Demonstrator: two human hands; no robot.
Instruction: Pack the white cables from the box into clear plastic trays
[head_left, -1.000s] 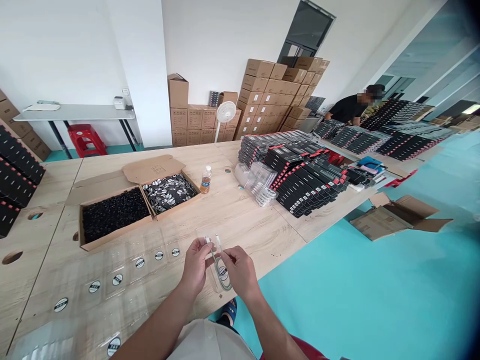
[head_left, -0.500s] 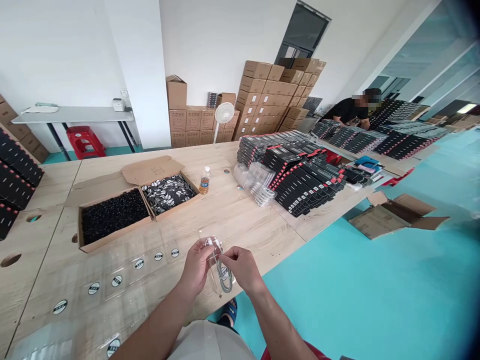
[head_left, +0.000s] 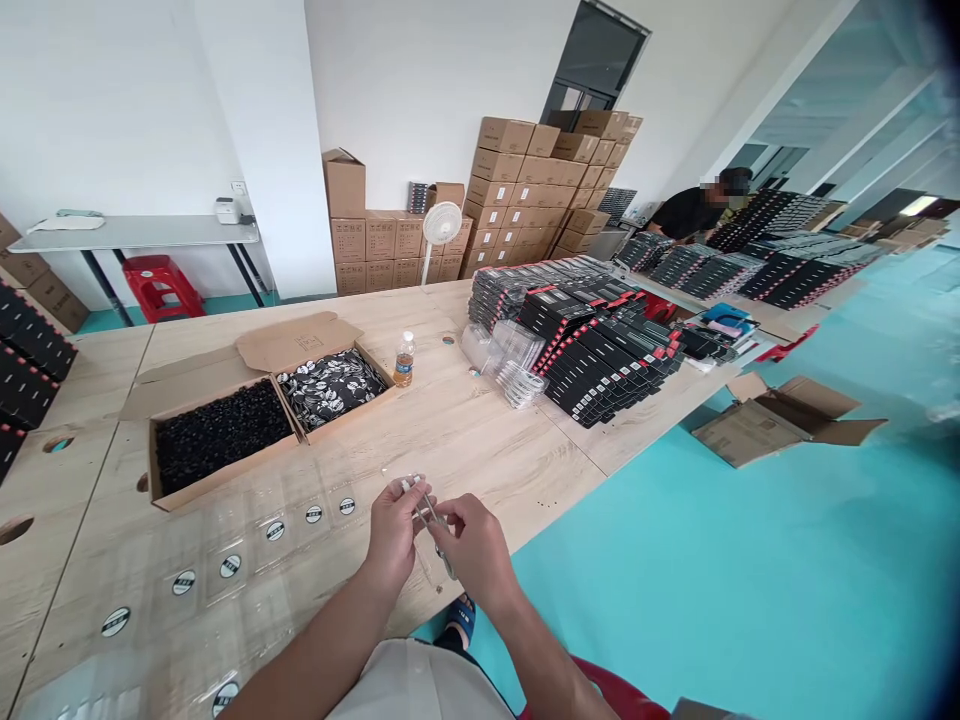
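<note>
Left hand (head_left: 391,532) pinches the plug end of a light, limp cable (head_left: 430,512) above the near part of the wooden table (head_left: 487,450); right hand (head_left: 476,552) fingers pressed together on the cable. Best held by the stiff plug end.

The room is bright and even, the light seems to come from above and from the far opening (head_left: 916,206) on the right — only faint shadows lie under the left hand (head_left: 391,535) and right hand (head_left: 478,553). The wide lens bends the edges, and the top right corner goes dark and blurred.
</note>
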